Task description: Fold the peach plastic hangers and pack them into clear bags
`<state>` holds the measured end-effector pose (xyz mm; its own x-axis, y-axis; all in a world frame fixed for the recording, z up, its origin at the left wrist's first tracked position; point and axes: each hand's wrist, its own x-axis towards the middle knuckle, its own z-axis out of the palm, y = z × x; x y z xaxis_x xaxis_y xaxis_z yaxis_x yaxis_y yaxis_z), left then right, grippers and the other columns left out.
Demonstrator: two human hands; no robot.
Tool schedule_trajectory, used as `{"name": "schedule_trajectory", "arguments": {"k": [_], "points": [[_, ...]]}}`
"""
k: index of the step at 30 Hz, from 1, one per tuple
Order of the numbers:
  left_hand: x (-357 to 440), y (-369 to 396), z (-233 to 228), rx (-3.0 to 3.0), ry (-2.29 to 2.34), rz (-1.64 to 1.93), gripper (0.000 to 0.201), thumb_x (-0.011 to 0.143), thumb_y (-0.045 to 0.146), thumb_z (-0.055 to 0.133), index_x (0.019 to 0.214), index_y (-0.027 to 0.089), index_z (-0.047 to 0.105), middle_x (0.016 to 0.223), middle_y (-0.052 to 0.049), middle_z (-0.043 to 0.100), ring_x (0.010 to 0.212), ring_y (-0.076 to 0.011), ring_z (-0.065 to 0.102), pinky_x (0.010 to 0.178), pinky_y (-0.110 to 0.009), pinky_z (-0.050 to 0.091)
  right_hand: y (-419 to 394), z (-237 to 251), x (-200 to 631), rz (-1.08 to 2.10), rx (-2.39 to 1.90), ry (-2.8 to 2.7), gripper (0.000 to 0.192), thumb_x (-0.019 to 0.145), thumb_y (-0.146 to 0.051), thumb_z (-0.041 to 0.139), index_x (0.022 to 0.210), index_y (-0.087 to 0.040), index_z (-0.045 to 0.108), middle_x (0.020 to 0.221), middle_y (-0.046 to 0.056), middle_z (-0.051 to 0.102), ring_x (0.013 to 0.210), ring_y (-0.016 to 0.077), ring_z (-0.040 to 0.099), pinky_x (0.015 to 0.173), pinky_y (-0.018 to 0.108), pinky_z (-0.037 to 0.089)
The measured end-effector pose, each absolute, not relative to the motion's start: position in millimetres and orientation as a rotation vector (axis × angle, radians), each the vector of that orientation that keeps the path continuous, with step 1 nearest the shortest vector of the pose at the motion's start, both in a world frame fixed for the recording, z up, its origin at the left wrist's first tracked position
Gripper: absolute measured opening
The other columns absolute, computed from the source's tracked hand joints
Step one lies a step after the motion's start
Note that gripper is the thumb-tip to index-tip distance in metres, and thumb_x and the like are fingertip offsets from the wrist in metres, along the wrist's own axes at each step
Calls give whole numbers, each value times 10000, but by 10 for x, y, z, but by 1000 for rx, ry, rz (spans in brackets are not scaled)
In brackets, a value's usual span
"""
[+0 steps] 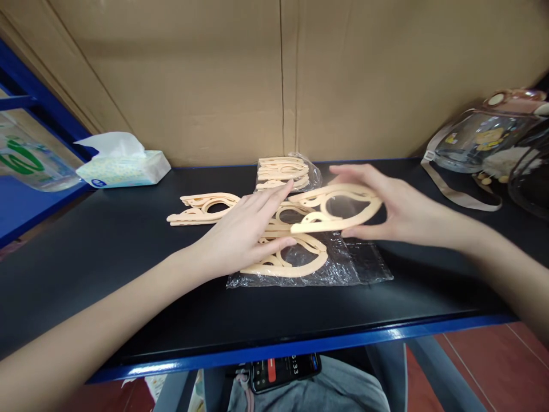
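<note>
- Nearest the lens, at bottom centre of the frame: a phone (pixel 285 370) with a lit screen, lying on a grey-clad lap below the blue front edge of the surface (pixel 128 240).
- Flat on the black surface at centre: a clear plastic bag (pixel 343 263), crinkled, mouth direction not clear; a cream folding hanger (pixel 295 264) lying on it or in it, cannot tell which.
- At upper centre, against the cardboard wall: a second clear bag (pixel 312 171) holding a stack of hangers (pixel 283 170), long axes running left to right.
- Left of centre, bare on the surface: another pair of hangers (pixel 201 207), long axis left to right, well apart from the flat bag.
- Held hanger (pixel 338 207) raised just above the pile at centre, long axis left to right, right end slightly higher, its flat face tilted toward the lens.
- Right hand (pixel 398 209): grip closed around the right end of the held hanger, thumb below, fingers curled over the top.
- Left hand (pixel 244 232): grip open, fingers stretched flat, palm down, resting on the pile and touching the left end of the held hanger; nothing clasped.
- Upper left: a tissue box (pixel 124 169) with a tissue standing out of it.
- Upper right: a clear lidded jug (pixel 480 140) with a strap.
</note>
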<state>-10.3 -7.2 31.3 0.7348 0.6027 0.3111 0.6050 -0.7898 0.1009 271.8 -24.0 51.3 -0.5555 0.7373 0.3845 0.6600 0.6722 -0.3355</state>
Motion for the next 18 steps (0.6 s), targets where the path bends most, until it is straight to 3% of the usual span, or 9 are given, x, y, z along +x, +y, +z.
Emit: {"name": "schedule_trajectory", "arguments": {"k": [4,8,13,18], "points": [[-186,10,302,-2958,-1081,-353,647,1009,473,284,1515,72,233,1574,-151,289,1446,-262,279,1158,-419,289,-119,682,3126,271,-1278,-2386,848,729,-555,705,1447,-274,350,1266,78,593,1112,298,608,911,406,535],[-235,79,269,-2922,-1170,-254,666,1000,492,311,1507,62,267,1542,-161,352,1404,-278,358,1137,-410,325,-38,715,3407,401,-1490,-2474,882,669,-574,728,1435,-316,374,1230,76,637,975,314,656,767,413,572],[-253,109,247,-2918,-1232,-185,685,986,538,332,1516,109,271,1485,-140,450,1331,-279,452,1083,-398,382,-85,647,3214,400,-1595,-2634,889,688,-585,688,1460,-265,385,1399,108,538,1194,355,557,963,480,486],[-262,128,260,-2932,-1233,-193,759,942,609,388,1510,117,283,1470,-146,470,1329,-301,452,1070,-425,384,-124,639,3068,385,-1411,-2623,856,723,-622,653,1459,-269,393,1346,100,584,1194,341,564,938,474,488]]}}
